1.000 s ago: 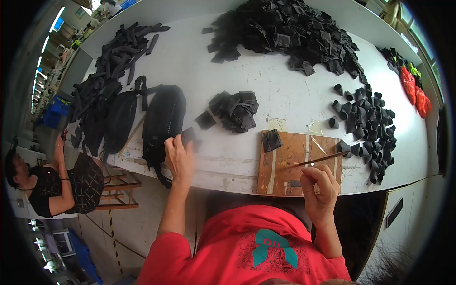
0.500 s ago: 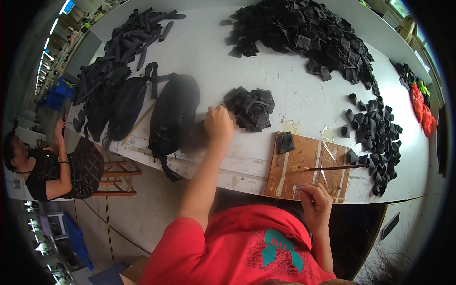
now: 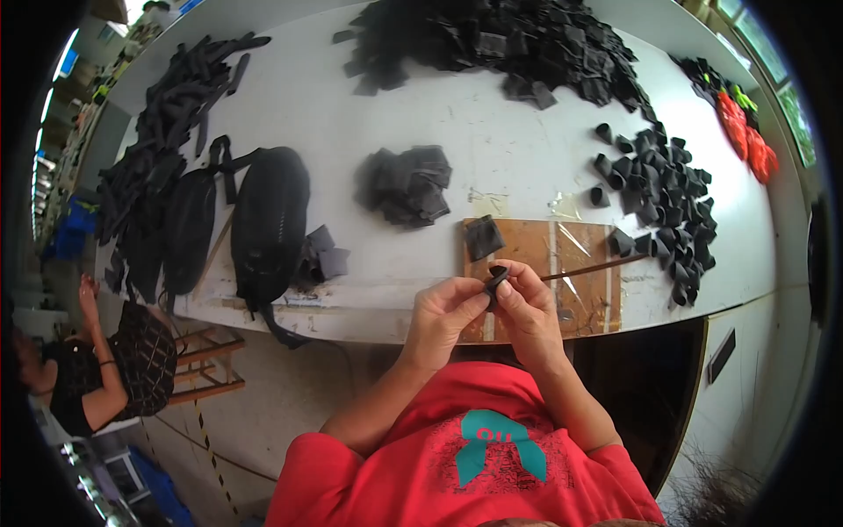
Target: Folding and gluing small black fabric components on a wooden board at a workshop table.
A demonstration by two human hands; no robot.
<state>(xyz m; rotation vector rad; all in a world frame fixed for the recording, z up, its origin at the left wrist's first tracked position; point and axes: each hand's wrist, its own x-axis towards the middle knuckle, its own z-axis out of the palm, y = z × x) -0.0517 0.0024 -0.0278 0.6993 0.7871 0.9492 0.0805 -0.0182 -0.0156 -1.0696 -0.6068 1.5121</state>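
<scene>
Both hands meet over the near edge of the brown board (image 3: 590, 307). Between them is a small, curled black fabric piece (image 3: 495, 283). My left hand (image 3: 446, 318) pinches its left side with thumb and forefinger, and my right hand (image 3: 530, 318) grips the other side. A flat black fabric square (image 3: 484, 238) lies on the board's far left corner. Beyond my right hand, a thin brown stick (image 3: 597, 267) rests across the board, its near end hidden by the fingers.
Left of centre sits a small pile of black squares (image 3: 411, 184), with a larger heap (image 3: 492, 39) behind. Rolled black loops (image 3: 672, 198) cover the right side. Black bags (image 3: 272, 220) and strips (image 3: 176, 97) lie left; another person (image 3: 114, 369) sits beyond the table's edge.
My left hand has come from beside the small pile to meet my right hand. A curled black piece is now between them. The view has shifted, and several squares show beside the bag.
</scene>
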